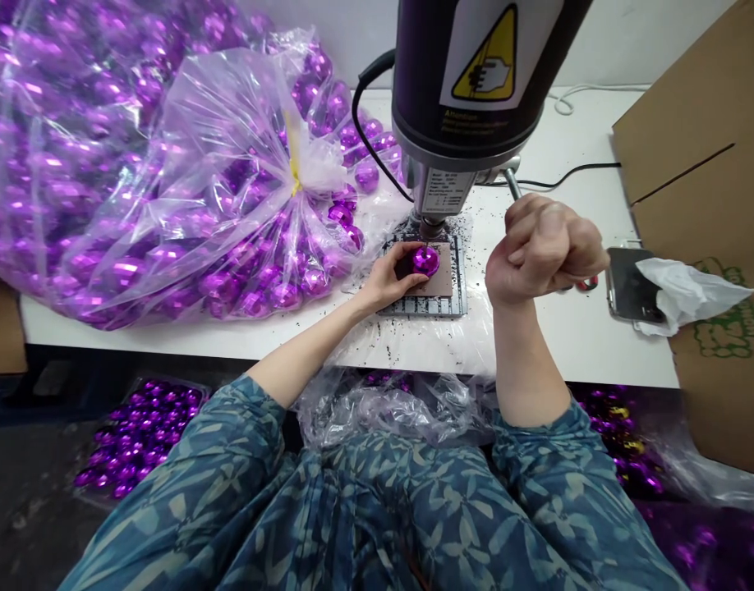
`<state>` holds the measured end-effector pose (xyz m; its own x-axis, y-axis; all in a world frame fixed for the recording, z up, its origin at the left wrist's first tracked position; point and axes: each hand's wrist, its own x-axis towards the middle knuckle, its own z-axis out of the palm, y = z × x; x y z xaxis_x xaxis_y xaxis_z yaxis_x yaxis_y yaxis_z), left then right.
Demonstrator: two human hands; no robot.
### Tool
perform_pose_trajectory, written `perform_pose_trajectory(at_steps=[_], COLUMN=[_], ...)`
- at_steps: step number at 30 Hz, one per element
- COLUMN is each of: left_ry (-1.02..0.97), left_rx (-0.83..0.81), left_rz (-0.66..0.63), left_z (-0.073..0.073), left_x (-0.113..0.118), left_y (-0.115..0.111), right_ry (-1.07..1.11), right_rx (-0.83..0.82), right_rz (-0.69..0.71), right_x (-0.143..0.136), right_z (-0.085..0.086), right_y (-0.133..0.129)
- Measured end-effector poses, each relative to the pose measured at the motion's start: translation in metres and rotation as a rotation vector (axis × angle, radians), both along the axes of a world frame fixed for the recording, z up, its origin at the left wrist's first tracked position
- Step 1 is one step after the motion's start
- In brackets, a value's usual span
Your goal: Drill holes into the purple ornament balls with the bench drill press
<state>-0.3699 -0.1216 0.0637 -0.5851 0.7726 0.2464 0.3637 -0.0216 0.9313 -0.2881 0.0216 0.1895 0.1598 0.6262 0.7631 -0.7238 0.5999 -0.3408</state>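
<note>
Ball (427, 261) under drill (426, 123); left hand (389, 277) pinches it, thumb near, fingers far; right hand (542, 250) fisted around lever (513, 181).

One left hand (388, 281), one right hand (543, 250) and one purple ball (426, 259) appear at centre; one drill press (469, 127), upper centre; one tied bag (229, 94), upper left, its balls (126, 268) too numerous to count; one phone (629, 287) and one tissue (685, 289), right.

The left hand (386, 279) holds a purple ball (425, 261) on a board (440, 285) beneath the drill (423, 123); the right hand (543, 250) grips its lever (512, 183). A tied bag (161, 189) lies left, a phone (627, 283) and cardboard box (703, 107) right.
</note>
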Motion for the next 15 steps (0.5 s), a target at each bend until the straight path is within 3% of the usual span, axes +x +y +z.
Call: perform_pose_trajectory(at_steps=[3, 7, 10, 13, 15], left_ry=[-0.003, -0.022, -0.018, 0.033, 0.109], left_rx=[0.01, 0.019, 0.013, 0.032, 0.064], left_rz=[0.003, 0.006, 0.042, 0.093, 0.059], left_z=[-0.001, -0.001, 0.008, 0.025, 0.034], left_x=[0.001, 0.001, 0.004, 0.018, 0.035], left_y=[0.0, 0.002, 0.001, -0.015, -0.037], right_ry=[-0.003, -0.102, -0.177, -0.168, -0.18], right_rx=[-0.004, -0.035, -0.1, -0.234, -0.259], right_rz=[-0.002, 0.071, 0.191, 0.275, 0.264], right_x=[0.002, -0.006, -0.016, -0.025, -0.028], right_z=[0.016, 0.065, 0.094, 0.103, 0.103], right_y=[-0.004, -0.005, 0.002, 0.008, 0.011])
